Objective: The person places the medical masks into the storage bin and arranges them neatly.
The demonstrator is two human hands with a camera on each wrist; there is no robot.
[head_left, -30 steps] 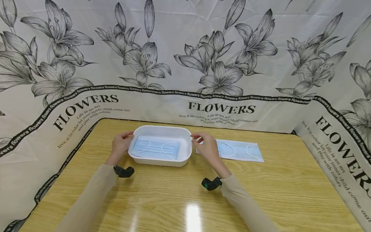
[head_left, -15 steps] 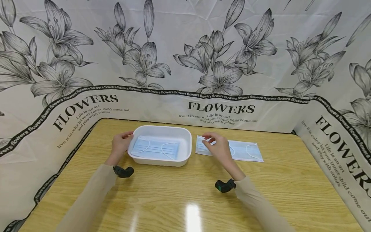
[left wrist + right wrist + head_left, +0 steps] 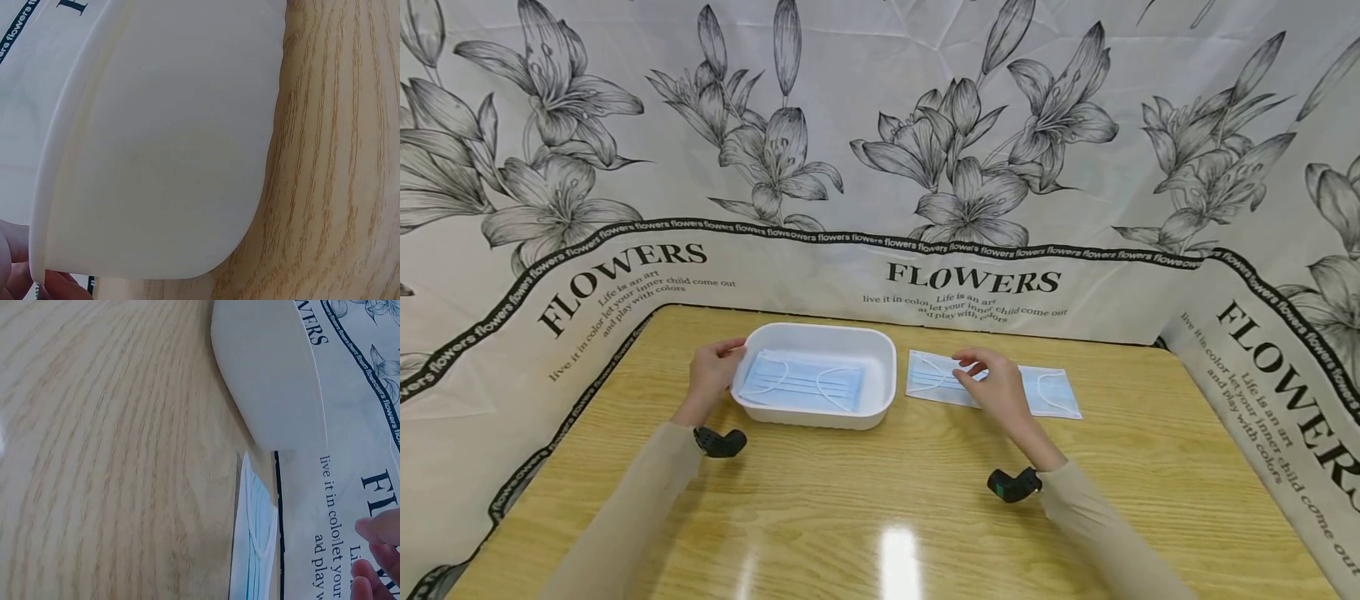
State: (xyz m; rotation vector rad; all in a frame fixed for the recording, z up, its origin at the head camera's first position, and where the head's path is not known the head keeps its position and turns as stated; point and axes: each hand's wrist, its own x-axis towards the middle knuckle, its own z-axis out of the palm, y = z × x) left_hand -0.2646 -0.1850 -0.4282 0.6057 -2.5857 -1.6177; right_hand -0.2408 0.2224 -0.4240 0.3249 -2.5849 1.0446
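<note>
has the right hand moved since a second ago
Yes. The right hand went rightward from the white tray rim and now sits over the mask on the table.

A glossy oak-grain wooden table [image 3: 865, 517] fills the foreground – a bright lamp glare on its near edge. A white lily-print backdrop [image 3: 880, 125], lettered "FLOWERS", wraps three sides.

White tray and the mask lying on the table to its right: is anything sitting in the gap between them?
Nothing. In the head view, only a narrow strip of bare wooden table separates the white tray from the mask on the table. The right wrist view shows the same bare gap.
</note>
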